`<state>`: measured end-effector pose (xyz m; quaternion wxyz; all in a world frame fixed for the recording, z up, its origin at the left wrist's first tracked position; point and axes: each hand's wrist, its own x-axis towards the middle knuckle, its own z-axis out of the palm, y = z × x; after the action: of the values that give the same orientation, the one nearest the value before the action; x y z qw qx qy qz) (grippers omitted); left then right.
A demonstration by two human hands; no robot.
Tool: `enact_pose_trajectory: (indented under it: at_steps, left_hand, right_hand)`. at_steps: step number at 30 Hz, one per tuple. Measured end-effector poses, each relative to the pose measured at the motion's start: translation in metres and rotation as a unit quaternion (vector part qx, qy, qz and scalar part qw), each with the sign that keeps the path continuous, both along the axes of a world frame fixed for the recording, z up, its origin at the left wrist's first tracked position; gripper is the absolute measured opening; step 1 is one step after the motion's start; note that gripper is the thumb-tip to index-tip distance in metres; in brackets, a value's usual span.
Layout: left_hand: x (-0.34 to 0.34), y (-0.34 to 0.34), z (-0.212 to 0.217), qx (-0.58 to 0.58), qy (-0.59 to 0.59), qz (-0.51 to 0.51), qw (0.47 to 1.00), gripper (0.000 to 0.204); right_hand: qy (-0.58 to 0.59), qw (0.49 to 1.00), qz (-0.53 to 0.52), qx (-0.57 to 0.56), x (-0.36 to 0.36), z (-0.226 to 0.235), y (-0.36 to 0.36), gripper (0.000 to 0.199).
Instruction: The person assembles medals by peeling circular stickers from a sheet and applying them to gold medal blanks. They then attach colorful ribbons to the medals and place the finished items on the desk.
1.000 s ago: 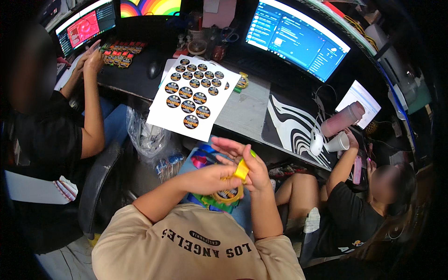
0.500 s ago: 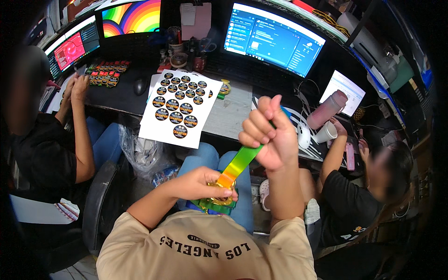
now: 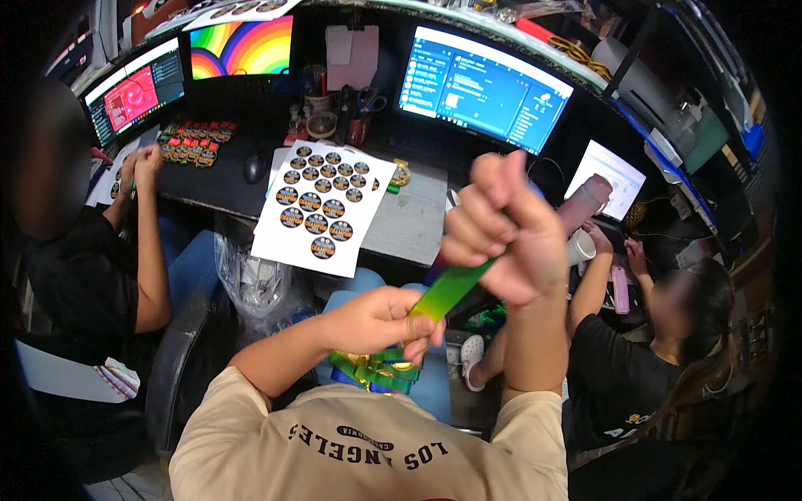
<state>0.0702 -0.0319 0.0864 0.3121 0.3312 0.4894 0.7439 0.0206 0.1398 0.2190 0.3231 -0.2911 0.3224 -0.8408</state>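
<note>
A green ribbon (image 3: 455,288), shading to yellow at its lower end, runs taut and slanting between my two hands above my lap. Its lower end is pinched by my left hand (image 3: 388,320), thumb on top. Up and to the right, the fingers of my right hand (image 3: 514,230) are curled tightly round the other end. Whatever hangs below the left-hand pinch is hidden by my fingers. Under that hand, a pile of gold medals with green and blue ribbons (image 3: 376,369) lies on my lap, partly covered.
Ahead, a white sheet of round black stickers (image 3: 288,257) overlaps a grey board (image 3: 409,221), with a gold medal (image 3: 400,174) behind. Co-workers sit either side. Left are rows of medals (image 3: 190,152); right are a white cup (image 3: 581,248) and pink tumbler (image 3: 585,204).
Both hands have shifted rightward, the left one also slightly up along the ribbon. Gold under my left hand and the ribbon's orange end no longer show there.
</note>
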Motion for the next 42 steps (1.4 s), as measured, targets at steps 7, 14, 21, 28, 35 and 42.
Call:
enact_pose_trajectory:
  at_steps: [7, 14, 21, 28, 35, 42]
  left_hand:
    - [-0.002, 0.011, 0.004, -0.139, 0.049, -0.057, 0.987, 0.029]
    - [-0.004, 0.031, 0.059, 0.064, -0.012, 0.096, 0.993, 0.038]
    - [0.003, 0.023, 0.087, -0.009, -0.034, 0.015, 0.999, 0.036]
    - [0.000, -0.006, 0.101, 0.086, 0.059, 0.096, 0.990, 0.026]
    - [0.013, -0.027, 0.131, 0.044, 0.098, 0.143, 0.984, 0.032]
    - [0.022, -0.026, 0.146, 0.036, 0.137, 0.209, 0.967, 0.033]
  right_hand:
    - [0.042, 0.994, -0.086, -0.044, -0.023, 0.042, 0.031, 0.037]
    - [0.066, 0.990, -0.094, 0.082, -0.008, 0.023, 0.003, 0.036]
    - [0.142, 0.975, -0.170, 0.012, -0.017, 0.049, 0.028, 0.024]
    - [0.501, 0.822, -0.269, 0.038, -0.044, 0.031, 0.065, 0.062]
    - [0.575, 0.638, -0.449, 0.246, -0.021, -0.045, 0.053, 0.027]
    - [0.519, 0.645, -0.553, 0.093, -0.020, -0.109, 0.023, 0.033]
